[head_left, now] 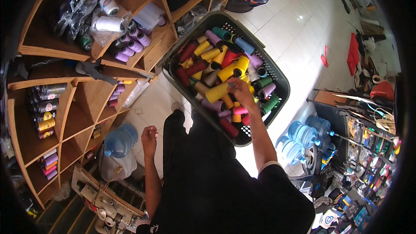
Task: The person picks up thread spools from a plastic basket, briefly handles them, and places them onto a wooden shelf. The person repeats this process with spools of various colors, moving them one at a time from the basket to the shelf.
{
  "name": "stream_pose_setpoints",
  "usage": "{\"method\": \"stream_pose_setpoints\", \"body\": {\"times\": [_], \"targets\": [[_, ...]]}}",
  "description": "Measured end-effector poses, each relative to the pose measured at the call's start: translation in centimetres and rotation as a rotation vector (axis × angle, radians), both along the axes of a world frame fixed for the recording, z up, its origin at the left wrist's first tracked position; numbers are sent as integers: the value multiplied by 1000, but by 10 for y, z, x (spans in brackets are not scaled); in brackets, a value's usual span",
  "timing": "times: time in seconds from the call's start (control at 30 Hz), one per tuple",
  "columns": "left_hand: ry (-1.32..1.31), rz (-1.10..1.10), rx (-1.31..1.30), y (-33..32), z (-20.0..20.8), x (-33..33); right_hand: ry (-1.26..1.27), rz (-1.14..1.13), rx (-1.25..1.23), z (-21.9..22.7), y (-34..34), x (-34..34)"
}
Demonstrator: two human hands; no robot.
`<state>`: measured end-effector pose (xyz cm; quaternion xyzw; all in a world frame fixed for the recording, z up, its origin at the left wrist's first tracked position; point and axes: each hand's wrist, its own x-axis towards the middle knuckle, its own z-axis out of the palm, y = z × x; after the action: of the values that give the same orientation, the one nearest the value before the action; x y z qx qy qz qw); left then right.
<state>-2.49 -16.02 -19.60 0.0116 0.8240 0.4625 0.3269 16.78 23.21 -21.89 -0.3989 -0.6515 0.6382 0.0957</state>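
A dark green plastic basket stands on the floor in front of me, heaped with cones of thread in yellow, red, purple, green and other colours. My right hand reaches into the heap, its fingers closed at the end of a yellow thread cone. Another yellow cone lies just beyond that hand. Away from the basket, at my left side, my left hand hangs in the air with loosely curled fingers and nothing visible in it.
Wooden shelves on the left hold thread cones and plastic bags. A blue water bottle stands below them, near a sewing machine. More water bottles stand at right, beside a crowded rack. Red items lie on the tiled floor.
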Motion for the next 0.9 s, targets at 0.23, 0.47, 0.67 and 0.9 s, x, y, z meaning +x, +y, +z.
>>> {"method": "stream_pose_setpoints", "body": {"times": [0.23,0.47,0.67,0.9], "targets": [[-57,-32,-42,-33,-43,3,-210,191,197,-51,-15,-11],[-439,145,-191,-139,-84,45,-237,13,592,-62,2,-99],[-516,379,-315,-168,-60,91,-382,-110,314,-92,28,-163],[-277,325,-242,-141,-37,78,-408,-322,187,-77,19,-169]]}}
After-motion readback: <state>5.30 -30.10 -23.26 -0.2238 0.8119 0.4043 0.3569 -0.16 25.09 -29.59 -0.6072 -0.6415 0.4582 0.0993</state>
